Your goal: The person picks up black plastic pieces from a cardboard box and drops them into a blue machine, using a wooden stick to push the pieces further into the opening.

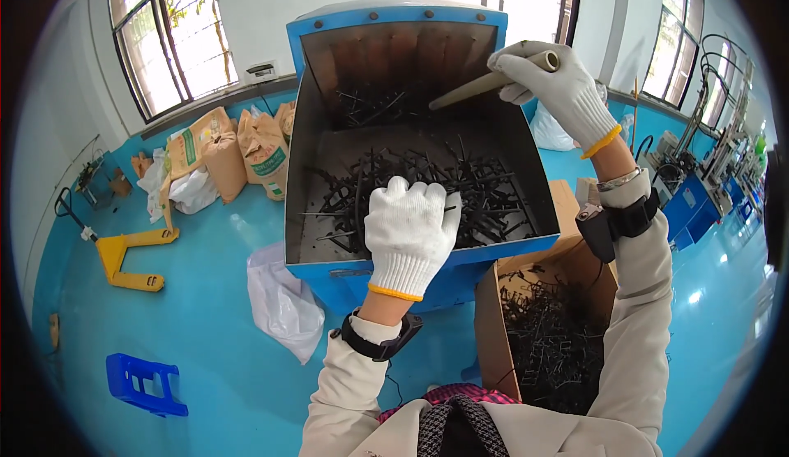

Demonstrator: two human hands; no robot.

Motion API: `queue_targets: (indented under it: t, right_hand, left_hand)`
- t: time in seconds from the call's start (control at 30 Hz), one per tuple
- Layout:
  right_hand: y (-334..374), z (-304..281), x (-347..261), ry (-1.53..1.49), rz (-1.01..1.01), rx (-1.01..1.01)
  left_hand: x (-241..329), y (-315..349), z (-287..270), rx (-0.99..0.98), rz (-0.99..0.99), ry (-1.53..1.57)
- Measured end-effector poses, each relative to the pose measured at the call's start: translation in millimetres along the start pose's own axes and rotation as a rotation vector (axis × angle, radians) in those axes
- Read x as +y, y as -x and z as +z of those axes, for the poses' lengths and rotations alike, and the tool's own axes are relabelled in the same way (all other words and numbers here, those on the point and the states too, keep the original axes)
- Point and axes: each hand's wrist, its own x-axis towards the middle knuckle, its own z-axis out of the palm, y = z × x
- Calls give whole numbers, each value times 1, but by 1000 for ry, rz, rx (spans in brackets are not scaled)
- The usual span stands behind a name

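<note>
My right hand (549, 83), in a white knit glove, is closed around a pale tan hollow tube (472, 91). The tube slants down to the left over the far part of a blue-rimmed metal hopper (526, 247). Thin black plastic scraps (485, 198), stick-like and tangled, lie heaped inside it. At the hopper's near side, my left hand (408, 228), gloved the same way, rests on the heap with its fingers curled under. The back of that hand hides whatever its fingers grip.
Right of the hopper stands a cardboard box (486, 325) holding more black scraps. A white sack (283, 309) sits at the hopper's left. Farther left are brown paper sacks (220, 161), a yellow pallet jack (123, 256) and a blue plastic stool (146, 385). Machinery (694, 202) lines the right.
</note>
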Motion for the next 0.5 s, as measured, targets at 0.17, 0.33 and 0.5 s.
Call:
queue_targets:
  t: [0.17,0.33,0.5]
  right_hand:
    - [8,-3,13,86,36,6]
    - [39,-5,19,65,-7,-7]
    - [62,-5,31,-15,74,39]
  left_hand:
    - [-1,-1,-1,3,4,-29]
    - [0,0,-3,-26,-19,-39]
    - [1,1,-2,-62,-27,-56]
